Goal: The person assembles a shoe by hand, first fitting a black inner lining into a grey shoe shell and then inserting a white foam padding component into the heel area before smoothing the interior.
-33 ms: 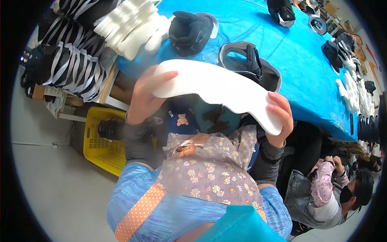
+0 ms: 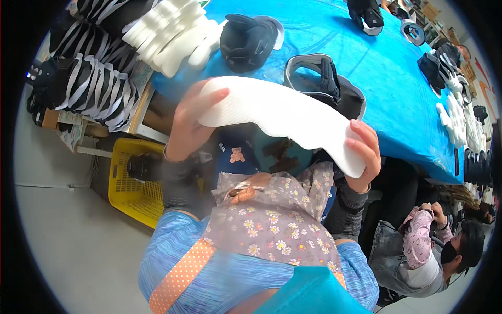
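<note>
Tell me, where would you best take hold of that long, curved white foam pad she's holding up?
By its two narrow ends, as now: the left hand pinches one end and the right hand the other of the long curved white foam pad. It is thin, wide and probably floppy, so a single grip at its middle would likely let it sag. Come in from each end, thumbs underneath.

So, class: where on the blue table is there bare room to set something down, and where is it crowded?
Bare cloth lies on the blue table right of the black grey-rimmed brace, and between the black padded piece and the far black item. It is crowded at the stack of white foam pieces on the left corner and along the right edge.
</note>
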`<state>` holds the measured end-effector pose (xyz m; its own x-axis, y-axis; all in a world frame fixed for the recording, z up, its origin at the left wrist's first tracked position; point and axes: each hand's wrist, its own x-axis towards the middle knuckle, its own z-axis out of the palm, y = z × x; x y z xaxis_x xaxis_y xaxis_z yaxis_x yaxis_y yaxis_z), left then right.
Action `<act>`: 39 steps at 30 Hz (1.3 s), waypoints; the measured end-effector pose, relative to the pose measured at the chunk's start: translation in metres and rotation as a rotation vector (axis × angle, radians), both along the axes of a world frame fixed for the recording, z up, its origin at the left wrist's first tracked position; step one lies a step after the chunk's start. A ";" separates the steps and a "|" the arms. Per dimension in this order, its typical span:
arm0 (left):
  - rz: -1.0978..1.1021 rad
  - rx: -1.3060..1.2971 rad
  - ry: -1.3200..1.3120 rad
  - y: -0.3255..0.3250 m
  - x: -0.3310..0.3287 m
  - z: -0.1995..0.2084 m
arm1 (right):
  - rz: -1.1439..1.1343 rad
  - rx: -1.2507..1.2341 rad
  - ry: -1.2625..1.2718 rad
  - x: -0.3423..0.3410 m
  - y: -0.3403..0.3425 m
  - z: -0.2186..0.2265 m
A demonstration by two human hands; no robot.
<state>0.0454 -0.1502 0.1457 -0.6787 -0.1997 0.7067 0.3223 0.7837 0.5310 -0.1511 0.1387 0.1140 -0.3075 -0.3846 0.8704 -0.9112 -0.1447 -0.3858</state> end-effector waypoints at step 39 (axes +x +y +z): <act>-0.553 0.932 -0.040 0.111 -0.040 -0.047 | 0.279 0.344 -0.576 0.058 -0.046 -0.020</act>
